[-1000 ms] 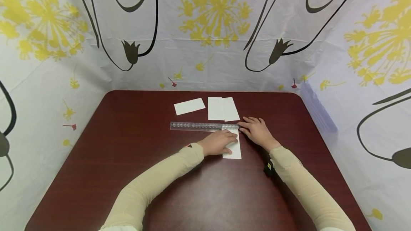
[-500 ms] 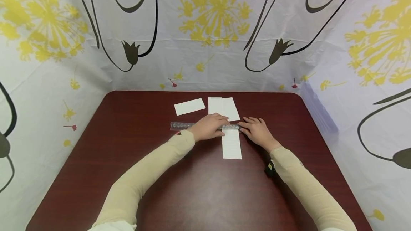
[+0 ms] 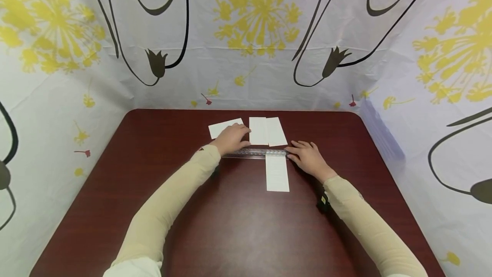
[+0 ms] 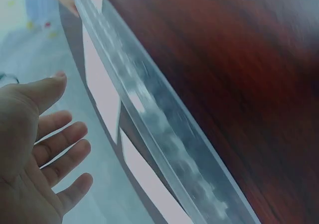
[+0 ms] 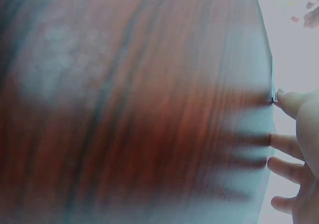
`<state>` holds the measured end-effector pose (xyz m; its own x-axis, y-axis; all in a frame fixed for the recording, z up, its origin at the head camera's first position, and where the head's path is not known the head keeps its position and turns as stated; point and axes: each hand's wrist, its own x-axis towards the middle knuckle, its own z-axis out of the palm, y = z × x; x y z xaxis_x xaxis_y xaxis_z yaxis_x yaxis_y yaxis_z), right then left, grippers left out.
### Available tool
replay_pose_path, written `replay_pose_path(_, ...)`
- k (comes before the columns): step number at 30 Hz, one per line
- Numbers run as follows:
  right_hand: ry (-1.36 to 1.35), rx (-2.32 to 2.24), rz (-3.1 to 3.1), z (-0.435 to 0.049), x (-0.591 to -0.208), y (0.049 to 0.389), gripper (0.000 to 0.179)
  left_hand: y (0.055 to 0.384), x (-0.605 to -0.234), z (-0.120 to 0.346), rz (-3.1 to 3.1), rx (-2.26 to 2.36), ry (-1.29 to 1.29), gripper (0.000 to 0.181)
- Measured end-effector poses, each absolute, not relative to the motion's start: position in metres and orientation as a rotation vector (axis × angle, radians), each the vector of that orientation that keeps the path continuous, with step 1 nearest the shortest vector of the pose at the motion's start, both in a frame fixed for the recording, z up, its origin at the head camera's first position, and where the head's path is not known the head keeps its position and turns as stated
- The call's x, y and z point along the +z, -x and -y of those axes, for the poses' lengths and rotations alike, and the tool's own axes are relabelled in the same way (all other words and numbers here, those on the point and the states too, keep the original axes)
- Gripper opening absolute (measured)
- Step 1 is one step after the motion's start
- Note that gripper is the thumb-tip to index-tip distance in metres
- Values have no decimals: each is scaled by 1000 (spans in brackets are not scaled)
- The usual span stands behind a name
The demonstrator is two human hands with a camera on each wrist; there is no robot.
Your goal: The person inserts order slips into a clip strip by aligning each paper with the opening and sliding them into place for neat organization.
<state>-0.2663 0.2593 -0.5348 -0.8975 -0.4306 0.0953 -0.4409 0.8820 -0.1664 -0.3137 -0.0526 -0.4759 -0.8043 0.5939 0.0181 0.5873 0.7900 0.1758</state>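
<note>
A clear plastic ruler (image 3: 253,154) lies crosswise on the table, over the top end of a white paper strip (image 3: 277,175). My right hand (image 3: 308,159) rests at the ruler's right end. In the right wrist view its thumb (image 5: 289,102) touches that end, while the straight fingers reach down to the tabletop. My left hand (image 3: 230,138) is over the ruler's left part, near a tilted white paper (image 3: 221,128) that it partly hides. The left wrist view shows the left fingers (image 4: 65,144) loosely spread, with nothing held and apart from the ruler (image 4: 149,114).
Two white papers, a left one (image 3: 258,131) and a right one (image 3: 276,131), lie side by side beyond the ruler. The dark red table (image 3: 238,225) has a patterned cloth (image 3: 192,25) hanging behind its far edge and at both sides.
My left hand has lifted off the lower paper strip and moved left and away from me, past the ruler, toward the tilted paper. The right hand, ruler and papers have stayed in place.
</note>
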Motion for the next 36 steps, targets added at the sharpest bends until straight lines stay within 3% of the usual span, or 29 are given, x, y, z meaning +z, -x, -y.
replay_pose_path(10, -685, 280, 3021, -261, -531, 267, 41, 343, -484, 85, -2963, 278, -665, 49)
replay_pose_path(21, -694, 305, 3041, -261, -532, 268, 41, 373, -493, 103, -3001, 306, -524, 46)
replay_pose_path(36, -681, 325, 3026, -260, -536, 270, 41, 385, -504, 100, -3017, 258, -345, 46)
